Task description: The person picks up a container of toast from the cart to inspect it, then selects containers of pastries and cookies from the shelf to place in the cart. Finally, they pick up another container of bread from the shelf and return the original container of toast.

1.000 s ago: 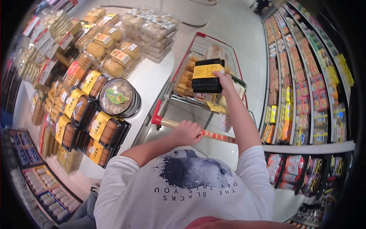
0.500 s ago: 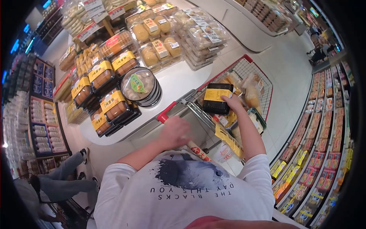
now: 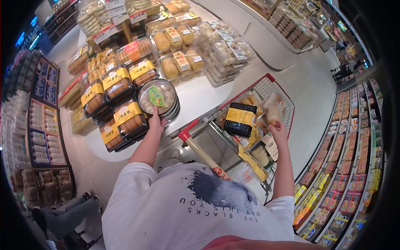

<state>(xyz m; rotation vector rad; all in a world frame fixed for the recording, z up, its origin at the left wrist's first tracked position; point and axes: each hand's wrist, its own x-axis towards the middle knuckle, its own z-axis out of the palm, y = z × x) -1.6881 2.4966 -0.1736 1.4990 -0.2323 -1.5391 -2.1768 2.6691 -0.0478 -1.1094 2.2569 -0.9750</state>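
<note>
My left hand (image 3: pixel 156 125) is at a stack of round clear plastic boxes (image 3: pixel 156 96) with a green leaf-shaped label. Its thumb lies on the top lid and its fingers curl at the near side, gripping the edge. Above the shopping cart (image 3: pixel 268 77), my right hand (image 3: pixel 278 132) has its fingers apart at a clear bag of bread (image 3: pixel 273 111), holding nothing I can make out. A black tray with a yellow band (image 3: pixel 240 119) lies on the goods in the cart. Beside it is a clear pack with a white label (image 3: pixel 271 146).
Black trays of cakes with yellow bands (image 3: pixel 128 116) are stacked left of the round boxes. Clear boxes of buns (image 3: pixel 181 62) stand behind on the white display table (image 3: pixel 196 98). Packed shelves (image 3: pixel 333 183) line the right. A person's legs (image 3: pixel 68 221) are at lower left.
My right hand has let go of the black tray, which lies in the cart, and moved right. My left hand has left the cart handle and reached the round boxes.
</note>
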